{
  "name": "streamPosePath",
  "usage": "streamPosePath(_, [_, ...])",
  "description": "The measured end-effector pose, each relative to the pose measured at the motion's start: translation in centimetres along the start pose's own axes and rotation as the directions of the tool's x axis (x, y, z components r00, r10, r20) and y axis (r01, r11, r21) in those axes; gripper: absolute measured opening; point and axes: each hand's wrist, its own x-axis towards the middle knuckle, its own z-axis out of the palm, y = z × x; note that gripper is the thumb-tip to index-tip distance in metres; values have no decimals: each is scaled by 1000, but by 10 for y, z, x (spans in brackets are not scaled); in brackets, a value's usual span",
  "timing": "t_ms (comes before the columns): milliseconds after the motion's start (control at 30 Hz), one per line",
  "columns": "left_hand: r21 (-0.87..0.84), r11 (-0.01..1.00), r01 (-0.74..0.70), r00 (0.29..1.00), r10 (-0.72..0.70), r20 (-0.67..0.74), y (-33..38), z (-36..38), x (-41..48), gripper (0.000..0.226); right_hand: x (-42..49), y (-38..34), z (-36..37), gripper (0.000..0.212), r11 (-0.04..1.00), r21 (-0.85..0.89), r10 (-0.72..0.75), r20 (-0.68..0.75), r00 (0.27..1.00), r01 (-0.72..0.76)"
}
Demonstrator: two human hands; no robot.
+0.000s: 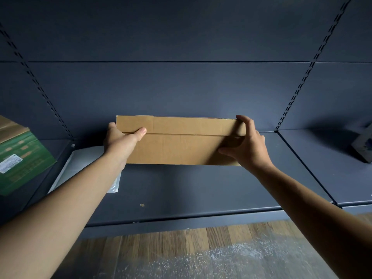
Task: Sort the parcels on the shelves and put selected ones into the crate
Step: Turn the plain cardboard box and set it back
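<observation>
A flat brown cardboard parcel (181,141) stands on its long edge near the back of a dark grey shelf (191,190). My left hand (120,137) grips its left end, thumb across the front face. My right hand (245,143) holds the right end, fingers over the top corner and thumb on the front. No crate is in view.
A green and brown box (20,158) with a white label sits at the far left. A white padded mailer (80,164) lies flat under my left forearm. A dark object (362,146) rests on the neighbouring shelf at right. Wooden floor (201,250) shows below.
</observation>
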Motion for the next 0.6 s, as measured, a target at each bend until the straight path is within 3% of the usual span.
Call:
streamPosePath(133, [120,993,-2,1000,4,-14,6,1,-8,72,-1,5,-3,77,998,52,19,-12,1000,-18])
streamPosePath(233, [334,932,-143,980,181,-87,23,6,-26,82,-5,3,-7,67,998,57,16,-7,1000,-15])
streamPosePath(300, [576,747,-332,902,430,-38,34,11,-43,79,-8,0,-10,61,997,72,4,-14,1000,-3])
streamPosePath(367, [671,527,-521,799,578,166,42,20,-62,81,-12,-4,-13,56,997,80,-8,-16,1000,10])
streamPosePath(500, [616,201,-762,623,486,613,47,52,-101,117,-16,-15,-21,51,997,68,-23,-18,1000,24])
streamPosePath(600, [608,1,-794,543,449,710,42,74,-117,139,-19,-23,-29,51,998,50,-45,-43,998,47])
